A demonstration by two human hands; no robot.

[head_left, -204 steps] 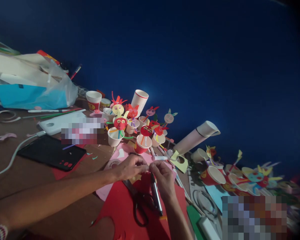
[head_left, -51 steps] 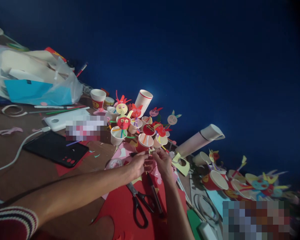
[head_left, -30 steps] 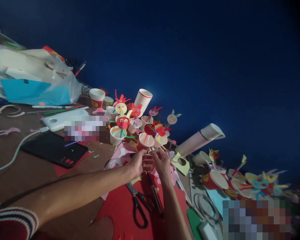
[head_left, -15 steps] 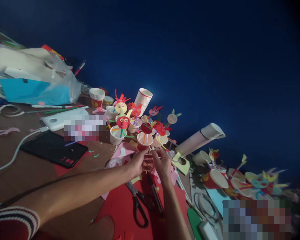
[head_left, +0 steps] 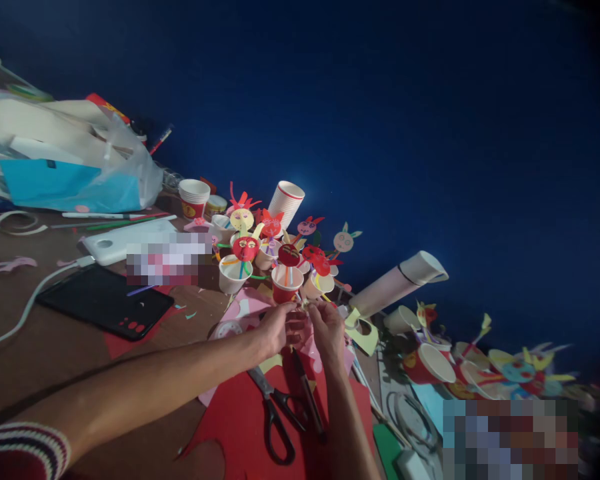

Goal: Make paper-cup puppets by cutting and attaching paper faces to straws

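- Left hand (head_left: 279,332) and right hand (head_left: 329,332): fingers of both clamped on a small pale piece (head_left: 305,307) (too tiny to identify), over flat pink paper (head_left: 251,307).
- Near: smooth red sheet (head_left: 240,421), curved cut edge; black-looped scissors (head_left: 271,393), slim pen (head_left: 308,392) on it.
- Far: round-rimmed red cup (head_left: 286,292).

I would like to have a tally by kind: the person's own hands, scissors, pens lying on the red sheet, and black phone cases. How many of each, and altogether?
Hands: 2 (left hand, right hand)
Scissors: 1 pair
Pen on the red sheet: 1
Black phone case: 1
Total: 5
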